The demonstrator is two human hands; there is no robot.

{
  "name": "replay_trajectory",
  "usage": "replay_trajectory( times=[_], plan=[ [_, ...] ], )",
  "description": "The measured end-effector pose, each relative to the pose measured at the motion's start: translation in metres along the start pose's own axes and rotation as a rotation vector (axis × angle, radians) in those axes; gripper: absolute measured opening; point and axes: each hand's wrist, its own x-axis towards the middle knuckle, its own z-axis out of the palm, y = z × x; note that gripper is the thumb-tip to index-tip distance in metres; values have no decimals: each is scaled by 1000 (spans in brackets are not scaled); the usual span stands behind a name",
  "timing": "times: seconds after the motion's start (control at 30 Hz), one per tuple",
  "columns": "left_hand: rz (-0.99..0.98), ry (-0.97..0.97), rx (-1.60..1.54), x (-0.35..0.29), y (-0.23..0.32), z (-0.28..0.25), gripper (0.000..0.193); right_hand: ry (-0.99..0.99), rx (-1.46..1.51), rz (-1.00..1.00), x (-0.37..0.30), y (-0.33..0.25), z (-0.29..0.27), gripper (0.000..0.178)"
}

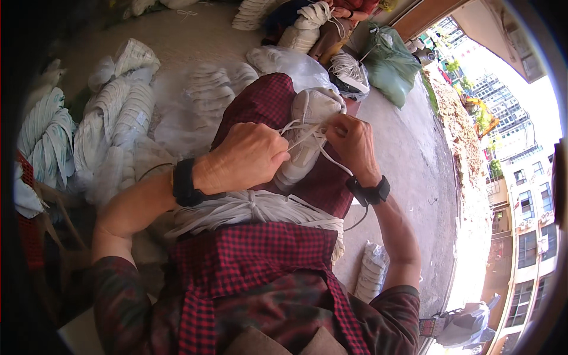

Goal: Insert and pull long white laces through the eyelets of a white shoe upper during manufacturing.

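Grey floor [408, 154] beside sunlit buildings [526, 195], both hands [244, 155] [355, 144] closed on white laces [304, 137] over a pale shoe [321, 105].

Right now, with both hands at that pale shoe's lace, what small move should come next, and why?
Perhaps gently draw the lace snugger: the left hand and right hand grip it above the shoe, while strands between them look loosely looped.

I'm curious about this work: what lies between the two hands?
In the head view, white laces run between the left hand and right hand, over the shoe.
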Motion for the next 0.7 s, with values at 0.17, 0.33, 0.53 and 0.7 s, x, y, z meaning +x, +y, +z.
replay_trajectory(
  times=[0.17,0.33,0.53,0.7],
  plan=[
    [-24,-25,-31,-3,-2,3,19,-161,185,168,6,-2,-1,19],
    [-22,47,-34,2,-9,4,13,-222,359,218,9,16,6,19],
    [126,379,168,79,-52,23,23,-295,526,225,14,17,4,17],
    [-66,105,-47,112,-64,38,38,-272,554,119,15,23,13,17]
  ],
)
